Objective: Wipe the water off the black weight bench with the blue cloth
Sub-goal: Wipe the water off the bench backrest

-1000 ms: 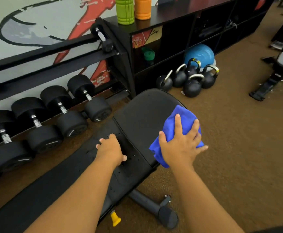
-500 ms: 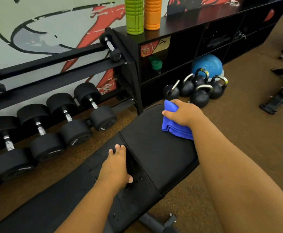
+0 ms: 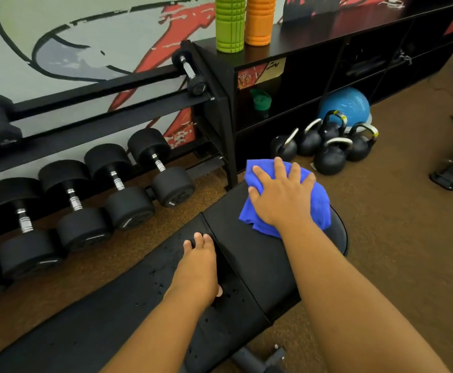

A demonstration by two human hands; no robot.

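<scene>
The black weight bench (image 3: pixel 249 254) runs from the lower left up to a rounded seat end at centre right. Water droplets speckle its long back pad around my left hand. My right hand (image 3: pixel 282 195) lies flat with fingers spread, pressing the blue cloth (image 3: pixel 318 204) onto the far end of the seat pad. My left hand (image 3: pixel 199 265) rests palm down on the gap between the two pads, holding nothing.
A dumbbell rack (image 3: pixel 85 189) with several black dumbbells stands left of the bench. Several kettlebells (image 3: pixel 330 149) and a blue ball (image 3: pixel 345 103) sit by a black shelf unit (image 3: pixel 314 63) beyond the seat. Brown carpet lies to the right, with another bench's foot (image 3: pixel 451 170) at the right edge.
My right hand carried the blue cloth from the seat's right edge up to its far end, then flattened over it. My left hand stayed at the gap between the pads.
</scene>
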